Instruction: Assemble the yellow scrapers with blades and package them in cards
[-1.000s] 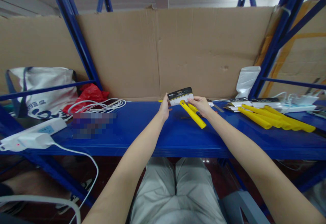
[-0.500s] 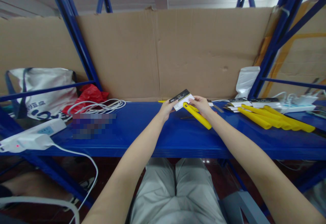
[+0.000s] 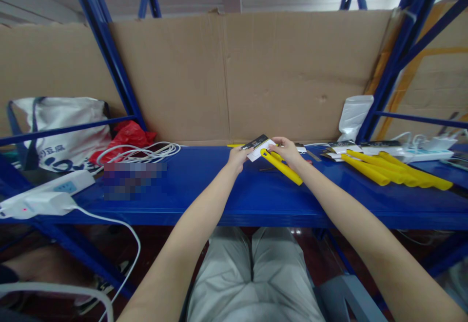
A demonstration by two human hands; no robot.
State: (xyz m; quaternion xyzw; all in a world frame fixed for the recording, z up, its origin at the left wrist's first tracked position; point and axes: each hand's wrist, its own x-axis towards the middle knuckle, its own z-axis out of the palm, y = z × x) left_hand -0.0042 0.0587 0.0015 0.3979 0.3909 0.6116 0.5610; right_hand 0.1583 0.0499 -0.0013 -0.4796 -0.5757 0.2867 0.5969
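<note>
A black and white card (image 3: 260,147) is pinched in my left hand (image 3: 238,158) by its left end, above the blue shelf. My right hand (image 3: 287,151) is closed at the card's right side and at the upper part of a yellow tool (image 3: 287,170). The tool slants down to the right, its looped end against the card's white lower edge. Which fingers press the tool and which the card is hard to make out. Several yellow tools (image 3: 393,168) with cards lie side by side on the right of the shelf.
On the left are a white bag (image 3: 69,127), a red plastic bag (image 3: 131,136), coiled white cable (image 3: 146,153) and a power strip (image 3: 54,192). A white pouch (image 3: 354,117) leans at the back right, near another power strip (image 3: 427,154). Cardboard (image 3: 226,78) stands behind.
The card has dropped slightly and tilted flatter. My left hand has shifted a little, and the yellow tool has moved slightly left along with my right hand.
</note>
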